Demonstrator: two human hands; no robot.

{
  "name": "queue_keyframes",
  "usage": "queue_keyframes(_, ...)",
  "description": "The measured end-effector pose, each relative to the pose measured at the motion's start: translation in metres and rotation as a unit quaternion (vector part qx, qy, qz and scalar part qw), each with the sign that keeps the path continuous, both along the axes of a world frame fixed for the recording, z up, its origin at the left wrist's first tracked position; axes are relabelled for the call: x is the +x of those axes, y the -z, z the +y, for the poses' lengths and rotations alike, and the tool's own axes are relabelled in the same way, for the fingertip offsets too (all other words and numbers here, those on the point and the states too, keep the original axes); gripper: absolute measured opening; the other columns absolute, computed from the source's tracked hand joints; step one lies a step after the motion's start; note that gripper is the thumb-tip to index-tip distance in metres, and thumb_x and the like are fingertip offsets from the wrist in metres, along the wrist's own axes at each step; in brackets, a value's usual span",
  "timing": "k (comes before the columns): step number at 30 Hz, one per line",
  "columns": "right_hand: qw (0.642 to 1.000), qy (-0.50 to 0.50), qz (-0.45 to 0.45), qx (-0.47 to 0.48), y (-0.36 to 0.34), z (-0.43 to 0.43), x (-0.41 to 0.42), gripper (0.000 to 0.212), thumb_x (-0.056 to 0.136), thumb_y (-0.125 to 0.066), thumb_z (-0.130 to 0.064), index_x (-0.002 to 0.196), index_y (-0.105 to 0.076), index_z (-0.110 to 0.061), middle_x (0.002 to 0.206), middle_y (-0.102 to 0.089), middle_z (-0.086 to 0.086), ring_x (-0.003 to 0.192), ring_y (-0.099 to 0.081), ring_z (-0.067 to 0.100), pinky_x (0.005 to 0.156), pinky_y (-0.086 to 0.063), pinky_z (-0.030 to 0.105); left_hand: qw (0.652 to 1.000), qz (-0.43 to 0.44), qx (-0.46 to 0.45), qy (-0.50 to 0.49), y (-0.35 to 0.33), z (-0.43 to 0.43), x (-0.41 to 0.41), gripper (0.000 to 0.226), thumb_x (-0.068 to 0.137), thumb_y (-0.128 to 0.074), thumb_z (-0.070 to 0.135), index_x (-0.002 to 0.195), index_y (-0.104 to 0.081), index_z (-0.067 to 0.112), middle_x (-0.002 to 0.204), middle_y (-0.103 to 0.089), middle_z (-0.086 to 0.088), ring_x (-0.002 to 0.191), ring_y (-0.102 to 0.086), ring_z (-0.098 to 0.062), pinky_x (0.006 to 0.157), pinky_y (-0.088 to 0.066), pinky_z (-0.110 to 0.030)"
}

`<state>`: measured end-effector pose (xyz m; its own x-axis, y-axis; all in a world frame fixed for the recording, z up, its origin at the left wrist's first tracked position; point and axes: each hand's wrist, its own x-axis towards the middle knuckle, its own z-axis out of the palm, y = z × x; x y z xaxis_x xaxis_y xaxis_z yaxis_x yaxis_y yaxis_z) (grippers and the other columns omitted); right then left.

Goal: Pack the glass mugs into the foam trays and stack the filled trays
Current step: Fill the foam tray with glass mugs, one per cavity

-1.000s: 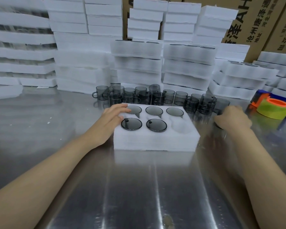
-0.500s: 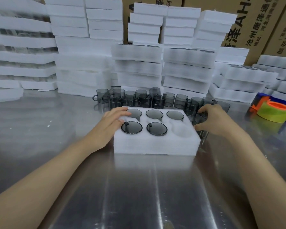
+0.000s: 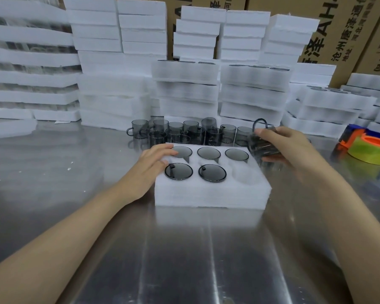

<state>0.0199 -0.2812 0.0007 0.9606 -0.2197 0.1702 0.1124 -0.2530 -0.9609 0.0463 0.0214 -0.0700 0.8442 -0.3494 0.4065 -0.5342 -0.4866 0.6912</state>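
Foam tray [image 3: 211, 194] sits mid-table on the steel bench [image 3: 184, 260]. Six pockets: five hold smoked-glass mugs, e.g. front-left one [image 3: 178, 171]; front-right pocket [image 3: 244, 174] is vacant.

Left hand [image 3: 150, 165] lies flat, fingers loosely spread, on the tray's left edge, fingertips touching the back-left mug's rim; it grips nothing.

Right hand [image 3: 287, 145] is closed around a mug [image 3: 262, 142], tilted on its side with the handle up, in the air just beside the tray's back-right corner. Somewhat motion-blurred.

Loose mugs [image 3: 184, 131] stand in a cluster directly behind the tray, between it and the foam stacks [image 3: 187, 88]; they crowd the tray's back edge, and the held mug overlaps the cluster's right end. Some stacked trays show mug rims on top. More foam stacks at far left and right; cardboard cartons [image 3: 338, 29] behind. Tape roll [image 3: 371, 150], yellow-green with orange core, well right of the right hand, on the bench.
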Motion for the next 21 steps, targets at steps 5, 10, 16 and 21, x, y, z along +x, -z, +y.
queue_keyframes(5, 0.992, -0.123, -0.004, 0.0, -0.002, 0.001, -0.005, 0.023, 0.079, -0.072, -0.012, 0.101, -0.068, -0.017, 0.097, -0.07, 0.005, 0.078, -0.066, 0.009, 0.065, -0.053, 0.019, 1.0, 0.001, -0.002, 0.001, 0.001, 0.0, 0.0, 0.033, 0.102, -0.035, 0.012, 0.127, -0.054, 0.023, 0.144, -0.038, 0.013, 0.138, -0.023, -0.008, 0.116, -0.015, -0.03)
queue_keyframes(10, 0.969, -0.147, -0.015, -0.2, -0.008, 0.007, -0.014, 0.049, 0.053, -0.078, -0.054, 0.096, -0.068, -0.032, 0.076, -0.065, -0.009, 0.061, -0.055, 0.001, 0.053, -0.042, 0.014, 1.0, 0.0, -0.004, 0.002, 0.001, 0.001, 0.0, 0.032, 0.103, -0.036, 0.015, 0.126, -0.054, 0.025, 0.143, -0.038, 0.016, 0.137, -0.024, -0.008, 0.117, -0.016, -0.034)
queue_keyframes(16, 0.943, -0.133, 0.01, -0.305, -0.005, 0.006, -0.014, 0.065, 0.043, -0.066, -0.077, 0.095, -0.065, -0.036, 0.083, -0.065, -0.009, 0.072, -0.058, 0.0, 0.073, -0.045, 0.022, 1.0, 0.001, -0.002, 0.001, 0.001, 0.001, 0.001, 0.033, 0.103, -0.035, 0.013, 0.127, -0.054, 0.026, 0.143, -0.038, 0.016, 0.138, -0.023, -0.007, 0.117, -0.016, -0.035)
queue_keyframes(21, 0.929, -0.14, 0.031, -0.341, -0.007, -0.001, -0.016, 0.054, 0.054, -0.065, -0.073, 0.098, -0.063, -0.041, 0.083, -0.067, -0.011, 0.079, -0.061, 0.007, 0.079, -0.048, 0.029, 1.0, 0.001, -0.001, 0.002, 0.001, 0.0, 0.002, 0.033, 0.103, -0.035, 0.012, 0.126, -0.054, 0.025, 0.143, -0.038, 0.016, 0.138, -0.023, -0.007, 0.117, -0.015, -0.035)
